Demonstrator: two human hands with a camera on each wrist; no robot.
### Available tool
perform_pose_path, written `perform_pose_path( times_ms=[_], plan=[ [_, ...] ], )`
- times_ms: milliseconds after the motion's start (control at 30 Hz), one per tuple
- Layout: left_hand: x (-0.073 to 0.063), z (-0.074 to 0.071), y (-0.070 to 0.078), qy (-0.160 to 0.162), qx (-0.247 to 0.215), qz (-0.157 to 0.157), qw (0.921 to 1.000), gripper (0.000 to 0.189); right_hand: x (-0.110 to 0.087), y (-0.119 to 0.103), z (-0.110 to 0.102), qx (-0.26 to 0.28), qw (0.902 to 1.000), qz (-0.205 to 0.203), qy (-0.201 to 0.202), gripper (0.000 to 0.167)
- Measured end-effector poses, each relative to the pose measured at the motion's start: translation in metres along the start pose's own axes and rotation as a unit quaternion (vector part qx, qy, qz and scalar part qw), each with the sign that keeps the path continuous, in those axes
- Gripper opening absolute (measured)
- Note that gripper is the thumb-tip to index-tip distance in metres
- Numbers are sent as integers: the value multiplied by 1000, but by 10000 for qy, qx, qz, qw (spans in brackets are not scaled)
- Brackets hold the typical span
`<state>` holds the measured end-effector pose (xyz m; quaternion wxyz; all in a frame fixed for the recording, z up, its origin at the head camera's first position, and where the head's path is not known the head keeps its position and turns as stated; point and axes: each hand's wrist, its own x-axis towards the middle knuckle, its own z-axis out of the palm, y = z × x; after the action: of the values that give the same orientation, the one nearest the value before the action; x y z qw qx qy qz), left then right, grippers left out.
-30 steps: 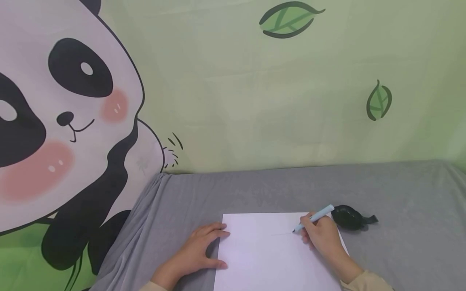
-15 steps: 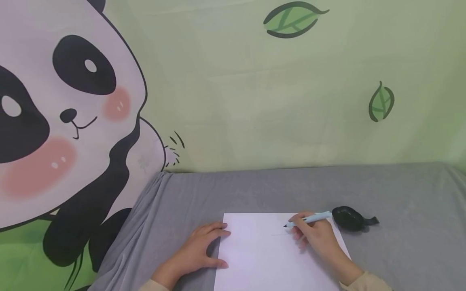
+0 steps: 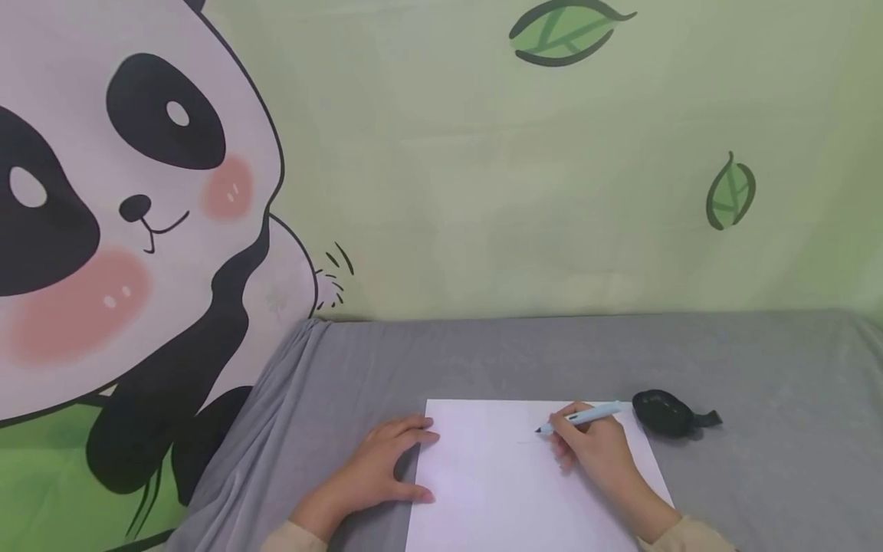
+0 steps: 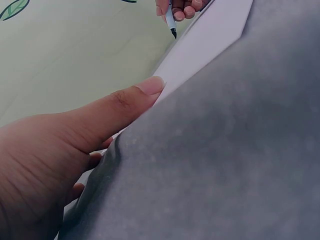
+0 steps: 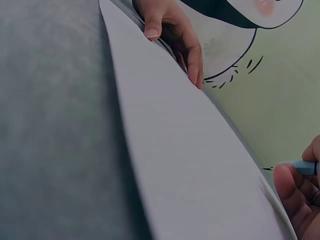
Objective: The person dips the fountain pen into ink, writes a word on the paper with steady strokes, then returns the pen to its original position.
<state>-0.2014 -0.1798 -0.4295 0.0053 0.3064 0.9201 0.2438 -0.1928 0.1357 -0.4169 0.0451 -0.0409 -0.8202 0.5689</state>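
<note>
A white sheet of paper lies on the grey cloth, with a short faint line on its upper part. My right hand pinches a light blue pen over the sheet. The pen slants, its dark tip pointing left, close above the faint line; the head view does not settle whether it touches the paper. At the sheet's left edge rests my left hand, fingers and thumb spread over the border. In the left wrist view the thumb presses on the edge of the paper. The right wrist view catches only part of the pen.
A glossy black object, rounded with a tail-like end, lies just right of the sheet's upper right corner. Grey cloth covers the table. Behind it hangs a green backdrop with a printed panda and leaves.
My right hand has shifted left from the line's right end, and the pen has tipped flatter. The left hand keeps its place on the paper. The head view has tilted slightly.
</note>
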Motion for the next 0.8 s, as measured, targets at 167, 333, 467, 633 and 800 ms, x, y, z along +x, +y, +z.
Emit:
perform_pose_path(
  times_ms=[167,333,467,633,800],
  plan=[
    [0,-2,1,-50,0,-52,10000,71,1,1,0,-59,10000,-4,-29,16],
    [0,-3,2,-33,57,-26,10000,71,1,2,1,-145,9999,-51,-63,17],
    [0,-3,2,-37,67,-21,10000,71,1,3,2,-166,9998,-64,-72,15],
    [0,-4,2,-133,-32,-96,9999,71,1,4,4,-202,9998,-26,-77,13],
    [-1,-4,2,-210,-118,-167,9996,72,1,5,4,-156,9998,-31,-98,15]
  ],
)
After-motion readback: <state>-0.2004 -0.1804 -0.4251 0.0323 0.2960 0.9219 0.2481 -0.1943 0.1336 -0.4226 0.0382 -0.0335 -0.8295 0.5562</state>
